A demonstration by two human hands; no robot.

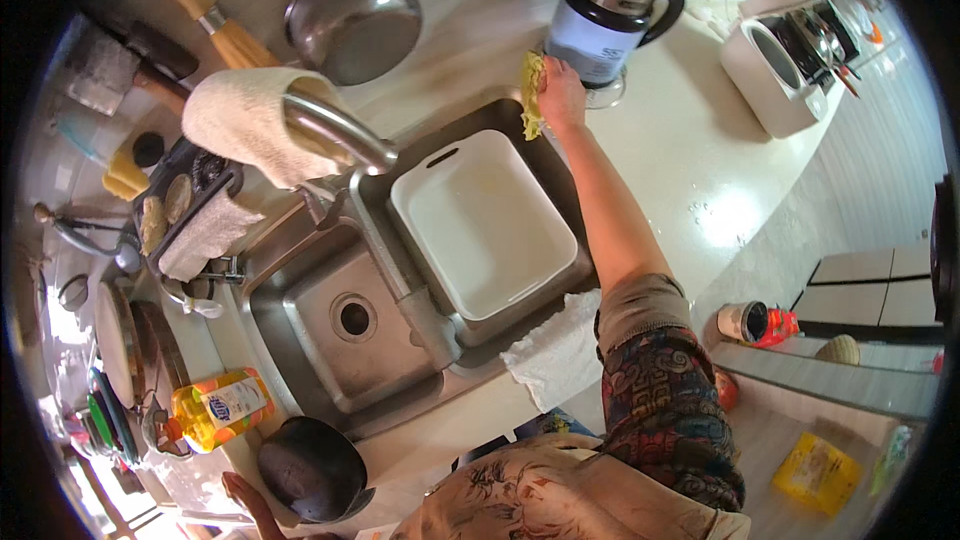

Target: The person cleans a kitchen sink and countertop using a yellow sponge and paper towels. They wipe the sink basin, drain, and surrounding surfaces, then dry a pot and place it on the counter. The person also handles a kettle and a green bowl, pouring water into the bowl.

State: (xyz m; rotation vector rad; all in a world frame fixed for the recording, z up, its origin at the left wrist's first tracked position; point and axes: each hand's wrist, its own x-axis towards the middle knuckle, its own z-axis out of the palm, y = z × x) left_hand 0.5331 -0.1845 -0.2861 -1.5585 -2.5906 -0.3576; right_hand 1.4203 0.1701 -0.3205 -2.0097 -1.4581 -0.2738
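My right hand (562, 94) holds a crumpled yellow-green cloth (533, 96) against the counter behind the sink, close beside a glass electric kettle (596, 22) with a black handle. My left hand (244, 491) is at the lower left edge, partly seen, near a dark pot (311, 469); whether it touches the pot cannot be told. In the right basin of the steel double sink (401, 285) sits a white plastic tub (484, 225). A beige towel (240, 120) is draped over the faucet (337, 131).
A steel saucepan (356, 22) and a wooden-handled brush (225, 22) stand behind the sink. At the left are a sponge rack (195, 202) and a yellow dish soap bottle (225, 409). A white cloth (559, 349) lies at the front rim; a white container (772, 75) stands far right.
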